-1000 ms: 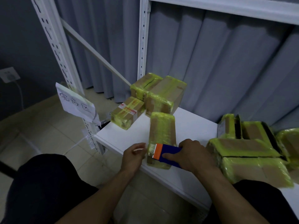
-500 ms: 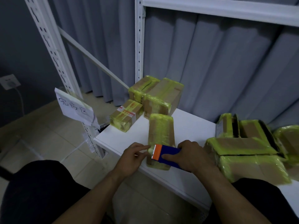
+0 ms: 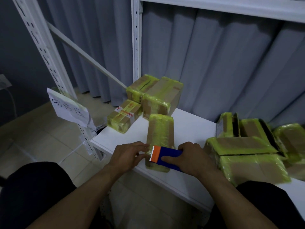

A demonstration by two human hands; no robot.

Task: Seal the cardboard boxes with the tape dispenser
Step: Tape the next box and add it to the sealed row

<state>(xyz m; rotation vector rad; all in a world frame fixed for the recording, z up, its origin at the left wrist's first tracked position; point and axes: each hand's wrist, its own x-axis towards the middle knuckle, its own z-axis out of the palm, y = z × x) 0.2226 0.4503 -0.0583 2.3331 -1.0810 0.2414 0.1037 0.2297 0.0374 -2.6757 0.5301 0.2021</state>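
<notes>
- Cardboard box: lies flat on the white bench near its front edge, long side running away from the person. It is wrapped in yellow-green tape, and no print can be seen on it.
- Tape dispenser: blue body with an orange toothed end, lying across the near end of that box. It carries no legible brand.
- Right hand: its grip is closed round the blue body of the dispenser.
- Left hand: its grip is narrow, the fingertips pinching the tape strip just beside the orange end.
- Labelled box: at the bench's left corner, with a red-and-white sticker whose print is too small to read.
- Stacked boxes: behind it, taped, with no writing visible.
- Box pile: to the right, close beside the right hand.
- Paper sign: fixed to the rack upright, with three handwritten characters. The first looks like 完 and the last like 区; the middle one is unclear.
</notes>
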